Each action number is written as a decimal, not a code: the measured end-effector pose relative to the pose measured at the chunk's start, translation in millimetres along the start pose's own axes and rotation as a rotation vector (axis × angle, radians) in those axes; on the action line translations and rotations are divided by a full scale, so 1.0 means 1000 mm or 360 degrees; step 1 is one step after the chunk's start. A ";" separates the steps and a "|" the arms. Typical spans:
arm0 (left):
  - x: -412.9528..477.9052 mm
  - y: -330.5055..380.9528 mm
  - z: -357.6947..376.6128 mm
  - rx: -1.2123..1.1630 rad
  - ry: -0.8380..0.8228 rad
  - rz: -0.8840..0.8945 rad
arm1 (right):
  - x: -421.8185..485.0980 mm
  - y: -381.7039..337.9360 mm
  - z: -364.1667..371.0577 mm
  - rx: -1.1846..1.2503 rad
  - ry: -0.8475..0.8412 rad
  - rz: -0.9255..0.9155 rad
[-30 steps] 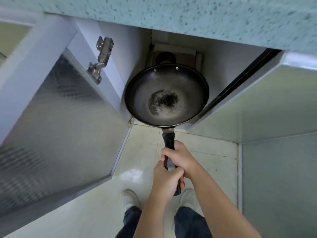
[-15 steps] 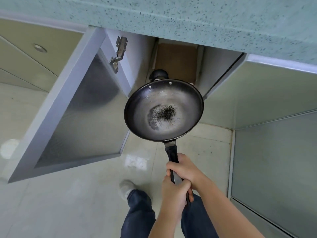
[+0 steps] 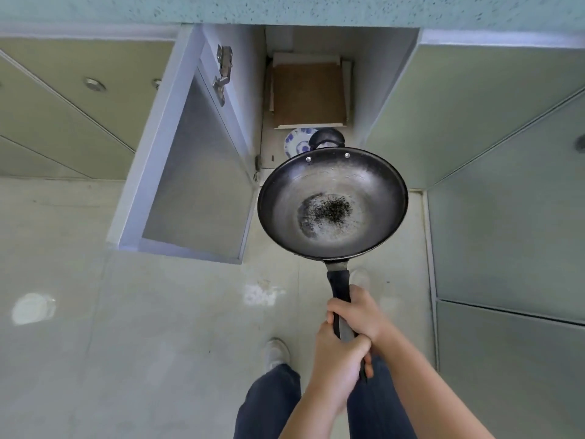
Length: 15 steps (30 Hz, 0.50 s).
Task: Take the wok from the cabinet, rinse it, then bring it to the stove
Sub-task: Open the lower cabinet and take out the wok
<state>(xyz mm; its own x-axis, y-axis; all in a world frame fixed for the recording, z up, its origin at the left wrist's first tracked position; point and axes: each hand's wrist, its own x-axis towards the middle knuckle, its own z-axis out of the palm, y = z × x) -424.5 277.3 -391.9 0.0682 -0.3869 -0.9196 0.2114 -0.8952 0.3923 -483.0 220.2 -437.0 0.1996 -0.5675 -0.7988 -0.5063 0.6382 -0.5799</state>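
Note:
A dark round wok (image 3: 332,204) with a worn, speckled patch at its centre hangs level over the floor in front of the open cabinet (image 3: 383,90). Its long black handle (image 3: 339,286) points back toward me. My right hand (image 3: 361,315) grips the handle nearer the pan, and my left hand (image 3: 338,362) grips its end just behind. A small loop handle shows at the wok's far rim.
The cabinet door (image 3: 196,172) stands swung open to the left. Inside the cabinet lie a brown board (image 3: 308,93) and a blue-and-white plate (image 3: 297,142). A speckled countertop edge (image 3: 285,9) runs above. Closed cabinet fronts flank both sides; my feet stand on the tiled floor.
The wok has come out of the cabinet toward me and now hangs over the floor. I have drawn back, so more of the cabinet and floor shows. Both hands keep their grip.

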 end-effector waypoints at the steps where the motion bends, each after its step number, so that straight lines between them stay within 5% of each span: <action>1: -0.009 -0.006 -0.004 0.0033 -0.0016 0.0005 | -0.010 0.003 0.005 0.0043 0.0025 -0.0002; 15: -0.150 -0.033 -0.026 0.0421 -0.0241 0.0357 | -0.168 -0.010 0.026 0.0444 0.0296 -0.0203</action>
<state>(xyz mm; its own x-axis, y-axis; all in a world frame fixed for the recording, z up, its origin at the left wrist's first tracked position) -416.1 370.8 -267.3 -0.0651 -0.5902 -0.8046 -0.0528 -0.8031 0.5934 -489.8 323.1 -301.0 0.0771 -0.7204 -0.6893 -0.2337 0.6590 -0.7149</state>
